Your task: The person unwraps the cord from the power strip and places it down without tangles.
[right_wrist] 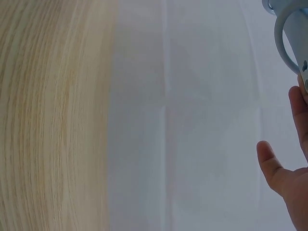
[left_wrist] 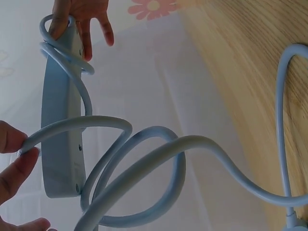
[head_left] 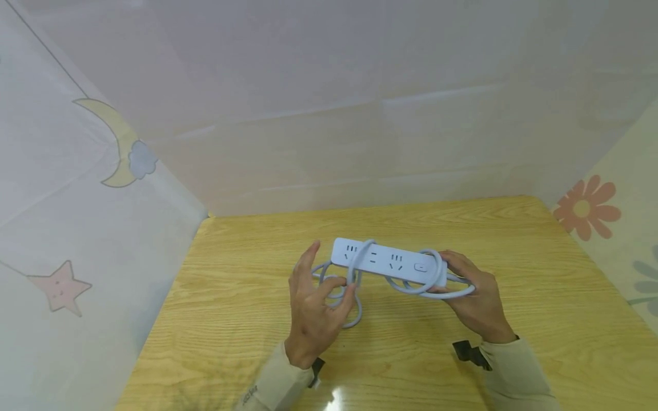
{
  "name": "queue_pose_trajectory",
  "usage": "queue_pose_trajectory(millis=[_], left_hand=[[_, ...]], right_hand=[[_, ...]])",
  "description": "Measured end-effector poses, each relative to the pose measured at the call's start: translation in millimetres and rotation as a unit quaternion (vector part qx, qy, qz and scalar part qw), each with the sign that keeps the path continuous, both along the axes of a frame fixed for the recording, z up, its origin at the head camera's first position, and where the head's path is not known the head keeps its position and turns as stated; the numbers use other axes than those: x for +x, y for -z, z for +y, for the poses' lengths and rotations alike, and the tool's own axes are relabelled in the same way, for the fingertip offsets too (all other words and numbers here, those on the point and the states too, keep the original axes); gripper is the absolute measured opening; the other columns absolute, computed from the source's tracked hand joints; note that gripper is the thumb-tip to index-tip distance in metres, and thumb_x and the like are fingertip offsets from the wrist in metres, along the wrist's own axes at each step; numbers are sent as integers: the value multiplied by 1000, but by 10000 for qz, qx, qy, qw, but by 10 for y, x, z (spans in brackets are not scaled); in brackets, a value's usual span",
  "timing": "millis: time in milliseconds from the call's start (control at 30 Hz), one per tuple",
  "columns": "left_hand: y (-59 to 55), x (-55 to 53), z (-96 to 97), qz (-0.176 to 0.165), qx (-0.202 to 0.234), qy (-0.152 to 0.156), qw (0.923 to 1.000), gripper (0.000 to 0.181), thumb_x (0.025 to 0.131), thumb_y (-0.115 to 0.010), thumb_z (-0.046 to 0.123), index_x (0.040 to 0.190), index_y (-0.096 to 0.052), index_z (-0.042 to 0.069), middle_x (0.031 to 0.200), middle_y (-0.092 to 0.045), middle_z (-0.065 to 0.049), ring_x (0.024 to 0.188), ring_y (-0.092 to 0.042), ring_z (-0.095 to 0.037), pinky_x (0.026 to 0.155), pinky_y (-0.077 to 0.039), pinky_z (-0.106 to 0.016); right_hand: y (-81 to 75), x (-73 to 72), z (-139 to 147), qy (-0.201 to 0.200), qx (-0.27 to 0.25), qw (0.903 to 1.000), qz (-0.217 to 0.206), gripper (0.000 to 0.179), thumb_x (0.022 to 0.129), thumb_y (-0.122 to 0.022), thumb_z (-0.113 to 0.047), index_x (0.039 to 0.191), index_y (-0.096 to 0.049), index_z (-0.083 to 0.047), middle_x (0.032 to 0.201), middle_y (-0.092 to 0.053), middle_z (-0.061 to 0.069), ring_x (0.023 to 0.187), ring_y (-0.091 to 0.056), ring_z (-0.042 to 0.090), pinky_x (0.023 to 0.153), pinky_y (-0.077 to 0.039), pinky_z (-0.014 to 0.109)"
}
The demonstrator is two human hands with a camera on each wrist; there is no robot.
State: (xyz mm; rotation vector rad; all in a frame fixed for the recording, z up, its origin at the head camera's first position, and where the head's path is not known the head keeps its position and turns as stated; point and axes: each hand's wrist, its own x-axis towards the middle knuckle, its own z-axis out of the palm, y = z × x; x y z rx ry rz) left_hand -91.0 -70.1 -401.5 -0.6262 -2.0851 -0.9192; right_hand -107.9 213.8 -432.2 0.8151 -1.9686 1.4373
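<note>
A white power strip (head_left: 382,264) is held up over the table, its socket face toward the head view. Its pale cord (left_wrist: 192,141) is looped around both ends of the strip. My left hand (head_left: 315,317) pinches a cord loop between thumb and index finger near the strip's left end; the other fingers are raised. My right hand (head_left: 478,298) grips the right end, where more cord loops hang. Only part of that hand shows at the edge of the right wrist view, with the strip's end (right_wrist: 298,41) above its fingers. Slack cord dangles below the left end.
Beneath the hands is a wood-grain table (head_left: 247,274). Part of the cord and what looks like its plug (left_wrist: 294,225) show against the tabletop. Pale sheets (head_left: 308,142) printed with a moon, a star and flowers stand around the table's back and sides.
</note>
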Motion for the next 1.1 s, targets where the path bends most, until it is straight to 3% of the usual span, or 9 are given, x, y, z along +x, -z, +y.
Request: queue_pose_trajectory(millis=[167,333,500,833,1100], left_hand=[[-23,-35,-37,166,-47,-33,9998,10,76,-76,10,71,-69,5,142,-47,-27,126,-48,-43,89,-40,-59],[-61,-60,-81,47,-72,14,10000,11,79,-73,11,71,-67,5,140,-49,-24,128,-47,-41,90,-40,-60],[-82,-74,-107,-102,-91,46,9999,12,81,-71,12,72,-68,5,140,-49,-24,130,-46,-41,94,-39,-61],[-118,-105,-170,-107,-61,-48,9999,15,85,-68,14,76,-67,2,140,-50,-25,125,-49,-42,92,-40,-59],[-135,-166,-239,-3,-41,-163,9999,11,85,-70,7,78,-67,-1,139,-49,-27,124,-49,-44,88,-39,-58]], right_hand=[[-17,28,17,96,205,9994,-262,52,78,-84,-1,123,-60,13,127,-64,2,122,-57,10,100,-43,20],[-44,47,17,245,386,9978,-488,67,60,-79,27,122,-61,13,126,-65,1,120,-57,9,100,-44,20],[-64,54,18,291,485,9960,-689,67,61,-78,29,123,-61,12,126,-64,1,120,-57,8,100,-44,20],[-33,39,41,134,553,9971,-505,67,60,-81,26,123,-61,11,128,-64,2,121,-57,7,100,-43,20],[-45,56,67,35,674,9956,-652,68,60,-80,27,124,-61,11,129,-63,1,120,-58,6,99,-44,20]])
